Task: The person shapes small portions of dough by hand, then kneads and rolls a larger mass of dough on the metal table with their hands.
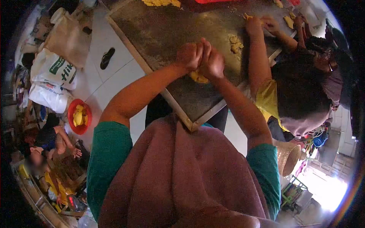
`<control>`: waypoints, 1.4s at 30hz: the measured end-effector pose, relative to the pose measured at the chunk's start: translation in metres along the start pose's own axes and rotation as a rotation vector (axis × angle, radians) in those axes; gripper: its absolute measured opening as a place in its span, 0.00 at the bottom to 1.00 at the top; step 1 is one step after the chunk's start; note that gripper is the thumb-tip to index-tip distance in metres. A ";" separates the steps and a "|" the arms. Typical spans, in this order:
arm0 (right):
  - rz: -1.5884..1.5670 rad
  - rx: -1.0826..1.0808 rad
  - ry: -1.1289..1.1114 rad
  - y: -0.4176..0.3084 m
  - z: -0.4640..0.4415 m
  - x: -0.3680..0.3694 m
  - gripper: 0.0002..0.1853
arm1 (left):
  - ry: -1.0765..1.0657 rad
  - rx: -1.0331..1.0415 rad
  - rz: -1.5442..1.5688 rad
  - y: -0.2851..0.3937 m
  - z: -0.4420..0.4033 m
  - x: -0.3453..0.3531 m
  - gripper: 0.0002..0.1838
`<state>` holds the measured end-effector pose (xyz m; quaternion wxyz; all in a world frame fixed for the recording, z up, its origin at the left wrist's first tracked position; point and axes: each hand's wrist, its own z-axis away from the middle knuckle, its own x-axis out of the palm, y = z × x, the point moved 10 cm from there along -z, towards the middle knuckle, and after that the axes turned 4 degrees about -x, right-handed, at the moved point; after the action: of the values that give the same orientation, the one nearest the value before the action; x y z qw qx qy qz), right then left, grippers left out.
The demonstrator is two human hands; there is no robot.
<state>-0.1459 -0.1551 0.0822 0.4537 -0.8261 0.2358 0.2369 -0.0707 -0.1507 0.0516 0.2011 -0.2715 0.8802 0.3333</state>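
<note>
My left hand (189,57) and my right hand (212,62) are held together over the near corner of a dark, wood-edged table (152,38). The fingers of both are curled inward and touch at the middle; what lies between them is hidden. Directly under my hands, a yellow dough piece (199,78) shows on the tabletop. A crumbly yellow dough lump (235,43) lies to the right of my hands, and more yellow dough (161,2) is at the far edge of the view.
On the right, a co-worker's hands (262,24) handle yellow dough; further hands (300,19) are beyond. A red bowl (89,117) with yellow pieces, white sacks (57,72) and a dark sandal (107,58) are on the floor at left. Another person (57,140) sits lower left.
</note>
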 end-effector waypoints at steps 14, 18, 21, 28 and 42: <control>-0.061 0.023 0.017 0.008 -0.003 0.018 0.18 | -0.115 0.052 -0.233 -0.036 0.002 0.016 0.16; 0.299 -0.170 -0.037 0.001 0.028 -0.007 0.18 | -0.549 -0.590 0.113 -0.022 0.012 0.041 0.15; 0.138 0.048 0.043 -0.001 0.067 -0.032 0.20 | -0.297 -0.096 0.039 0.033 0.032 0.033 0.17; 0.252 -0.039 0.032 0.039 -0.005 -0.003 0.15 | -0.209 -0.030 0.041 -0.017 -0.029 0.052 0.12; -0.102 0.249 -0.389 0.037 -0.077 0.021 0.25 | 0.022 0.345 -0.098 0.002 -0.030 -0.033 0.30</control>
<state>-0.1384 -0.2421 0.0828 0.6003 -0.7134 0.1290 0.3376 -0.0512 -0.1586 0.0910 0.2510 -0.2791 0.9123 0.1639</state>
